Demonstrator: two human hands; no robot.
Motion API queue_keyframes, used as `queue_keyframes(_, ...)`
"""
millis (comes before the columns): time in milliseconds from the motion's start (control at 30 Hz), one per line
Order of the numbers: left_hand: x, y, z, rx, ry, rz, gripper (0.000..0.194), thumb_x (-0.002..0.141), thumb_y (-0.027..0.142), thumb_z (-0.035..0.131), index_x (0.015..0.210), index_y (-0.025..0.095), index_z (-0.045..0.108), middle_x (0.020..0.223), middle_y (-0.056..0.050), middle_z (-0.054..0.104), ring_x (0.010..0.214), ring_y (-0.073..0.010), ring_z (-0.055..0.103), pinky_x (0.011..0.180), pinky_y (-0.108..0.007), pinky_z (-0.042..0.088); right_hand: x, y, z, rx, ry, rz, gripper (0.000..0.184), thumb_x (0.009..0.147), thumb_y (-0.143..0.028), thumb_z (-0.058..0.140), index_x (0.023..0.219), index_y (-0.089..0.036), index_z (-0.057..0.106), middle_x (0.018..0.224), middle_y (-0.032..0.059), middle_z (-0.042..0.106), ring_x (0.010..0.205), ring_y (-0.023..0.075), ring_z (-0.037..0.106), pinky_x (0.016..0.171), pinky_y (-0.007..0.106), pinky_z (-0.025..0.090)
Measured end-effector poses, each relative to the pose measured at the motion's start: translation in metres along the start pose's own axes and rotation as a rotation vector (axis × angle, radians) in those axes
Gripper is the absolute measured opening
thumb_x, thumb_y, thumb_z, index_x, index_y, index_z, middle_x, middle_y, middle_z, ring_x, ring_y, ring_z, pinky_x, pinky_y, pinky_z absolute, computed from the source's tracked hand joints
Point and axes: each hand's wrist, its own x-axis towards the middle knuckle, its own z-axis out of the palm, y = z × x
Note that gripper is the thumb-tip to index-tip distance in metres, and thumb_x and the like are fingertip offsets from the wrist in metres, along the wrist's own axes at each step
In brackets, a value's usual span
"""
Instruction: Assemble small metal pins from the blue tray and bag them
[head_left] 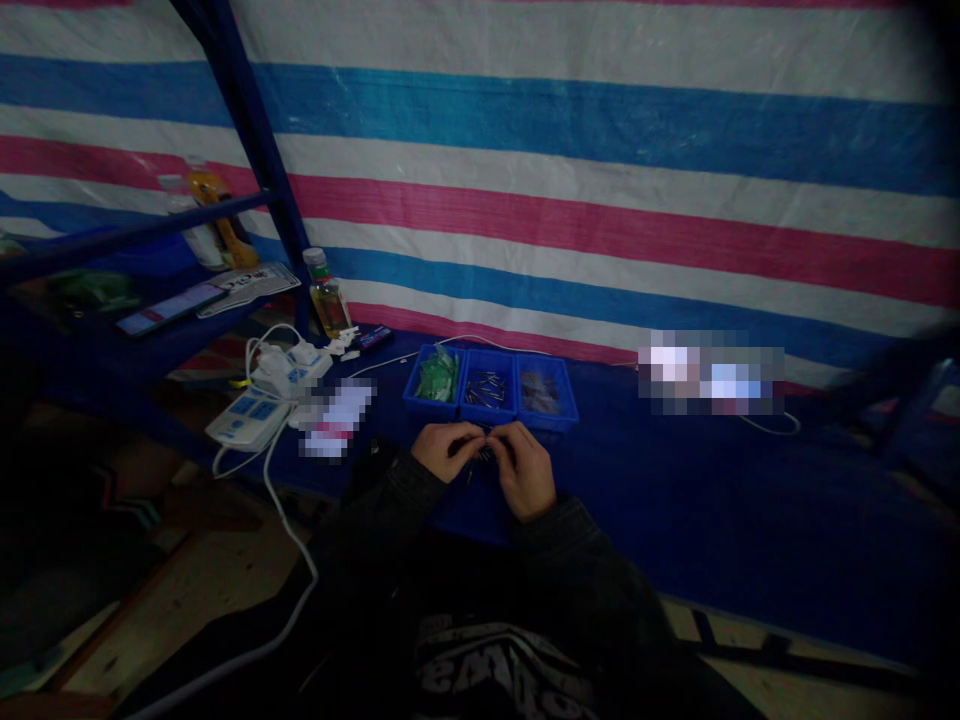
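My left hand (448, 450) and my right hand (523, 470) meet at the fingertips over the blue cloth, pinching a small dark metal part (484, 452) that is too small to identify. Just beyond my fingers stand several joined blue plastic bins. The left bin (420, 395) holds green packets (438, 375), the middle bin (487, 412) holds dark metal pins (484, 389), and the right bin (559, 410) holds small brownish pieces (539, 392). My fingers do not touch the bins.
Left of my hands lie white power strips (247, 418) with white cables, and a blurred object (335, 420). A bottle (326, 295) stands behind them, and a phone (171, 309) rests on a dark shelf. A striped tarpaulin (570, 205) forms the back wall, and a blue metal post (255, 135) rises at the left.
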Motion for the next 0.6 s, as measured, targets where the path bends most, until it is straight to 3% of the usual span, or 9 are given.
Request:
queue_keyframes(267,0.0001,-0.0018,0.0005,0.021,0.071,-0.026,0.024,0.093,0.035,0.055,0.091,0.016,0.071,0.072,-0.002,0.071,0.064,-0.0127,0.064,0.061,-0.020,0.047,-0.0019,0.0033,0.0022,0.000,0.061,0.001,0.012,0.095,-0.022,0.048,0.100,-0.022,0.058,0.093,0.0041,0.065,0.084,0.0189,0.063,0.077,0.031,0.049)
queue_keyframes(600,-0.0005,0.0006,-0.0008,0.040,0.099,-0.031,0.023,0.093,0.033,0.056,0.090,0.016,0.071,0.071,-0.002,0.071,0.063,-0.0122,0.064,0.064,-0.021,0.047,-0.0010,0.0003,0.0000,-0.034,0.065,0.015,0.013,0.096,-0.023,0.047,0.091,-0.022,0.059,0.086,0.0031,0.062,0.081,0.0186,0.060,0.075,0.031,0.046)
